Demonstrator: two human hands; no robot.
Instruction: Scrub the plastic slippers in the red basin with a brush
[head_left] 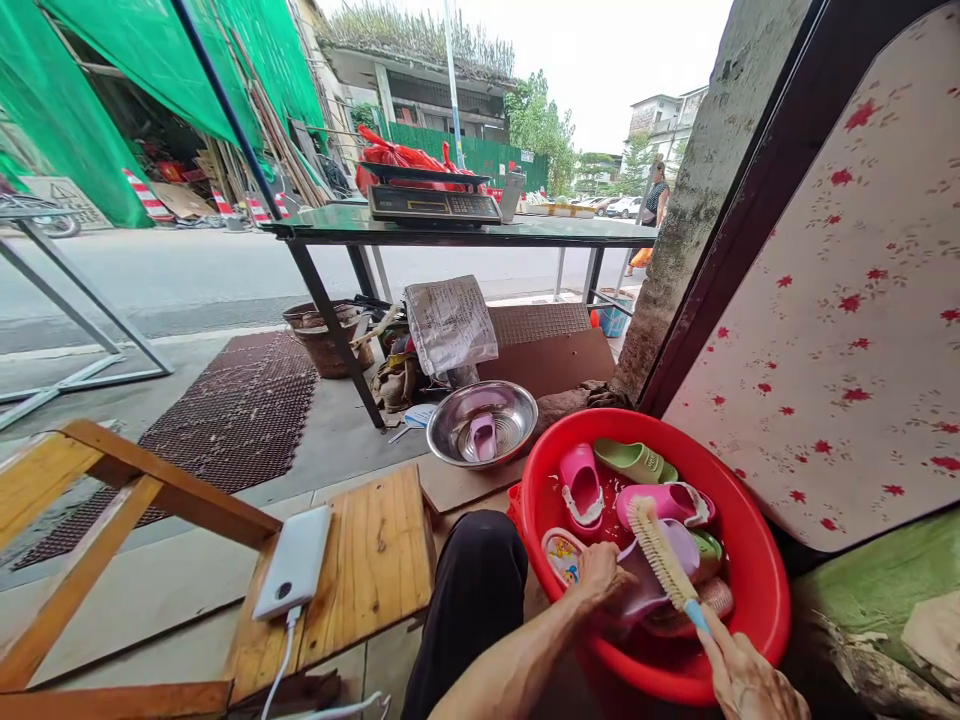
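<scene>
While scrubbing, one slipper point(645, 580), one brush point(660, 553).

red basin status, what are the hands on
Left hand gripping purple slipper in red basin. Right hand holding bristle brush over it. Pink slipper and green slipper lying nearby in basin.
</scene>
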